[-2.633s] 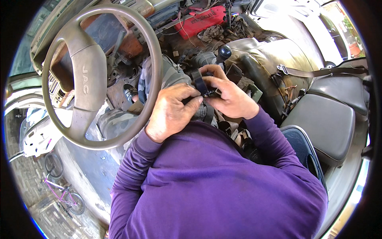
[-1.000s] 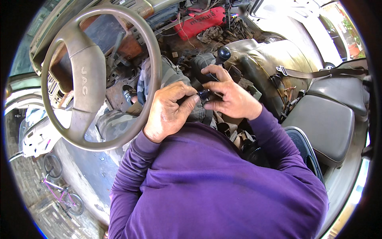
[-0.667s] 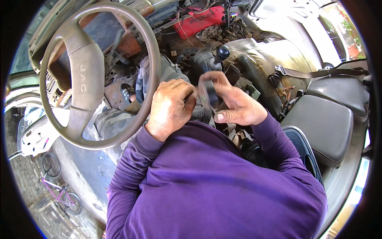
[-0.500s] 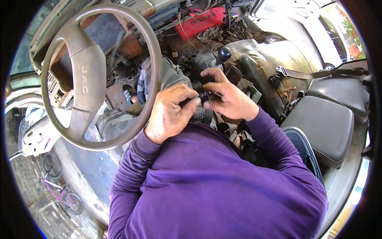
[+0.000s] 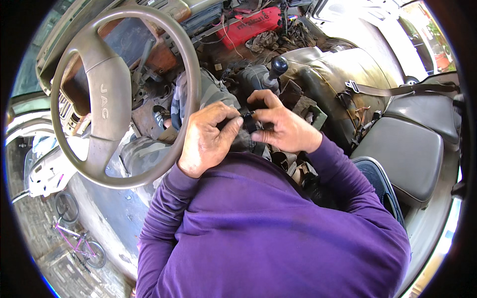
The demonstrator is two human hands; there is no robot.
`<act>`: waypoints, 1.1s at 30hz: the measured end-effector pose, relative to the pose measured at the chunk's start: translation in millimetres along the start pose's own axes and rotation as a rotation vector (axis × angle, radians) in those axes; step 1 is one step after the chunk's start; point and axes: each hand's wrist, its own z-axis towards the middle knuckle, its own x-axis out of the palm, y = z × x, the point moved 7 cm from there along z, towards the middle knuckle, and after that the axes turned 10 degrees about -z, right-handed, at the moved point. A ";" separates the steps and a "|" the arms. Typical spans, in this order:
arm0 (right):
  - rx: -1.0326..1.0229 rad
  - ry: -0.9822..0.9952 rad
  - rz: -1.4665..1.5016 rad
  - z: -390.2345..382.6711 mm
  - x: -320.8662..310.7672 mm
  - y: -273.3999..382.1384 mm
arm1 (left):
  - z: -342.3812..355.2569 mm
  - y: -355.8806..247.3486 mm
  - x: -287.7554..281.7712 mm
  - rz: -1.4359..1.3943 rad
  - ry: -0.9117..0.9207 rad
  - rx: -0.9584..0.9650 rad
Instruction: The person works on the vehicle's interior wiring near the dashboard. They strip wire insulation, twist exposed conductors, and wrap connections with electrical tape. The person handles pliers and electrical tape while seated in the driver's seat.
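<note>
In front of my chest, both hands meet at a small black part [image 5: 247, 119] whose exact kind I cannot make out. My left hand [image 5: 207, 134] pinches its left end between thumb and forefinger. On its other side, my right hand [image 5: 284, 123] has thumb and forefinger around it, with another finger raised and bent. The hands hide much of the part. Just beyond my right hand stands a gear lever with a black knob [image 5: 279, 65]. A large brown steering wheel [image 5: 110, 107] is to the left of my left hand.
A red case [image 5: 254, 29] and crumpled dark rags [image 5: 263, 41] lie at the far side. Grey seat cushions [image 5: 401, 151] and a seat belt [image 5: 392, 92] are on the right. Below the open door at left, a pink bicycle [image 5: 74, 242] lies in view.
My right fingers have shifted slightly around the black part, and more of it now shows between the hands. Both hands stay in nearly the same place.
</note>
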 end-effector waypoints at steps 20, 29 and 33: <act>-0.003 0.129 0.123 -8.1 -21.4 20.4 | 0.8 -6.9 6.8 0.230 -0.019 0.098; -0.007 -0.030 0.004 2.7 -3.7 6.0 | -3.0 9.6 0.9 -0.114 0.008 -0.146; 0.109 -0.011 0.046 -0.1 -6.8 5.8 | -2.6 13.4 6.0 -0.001 -0.018 -0.134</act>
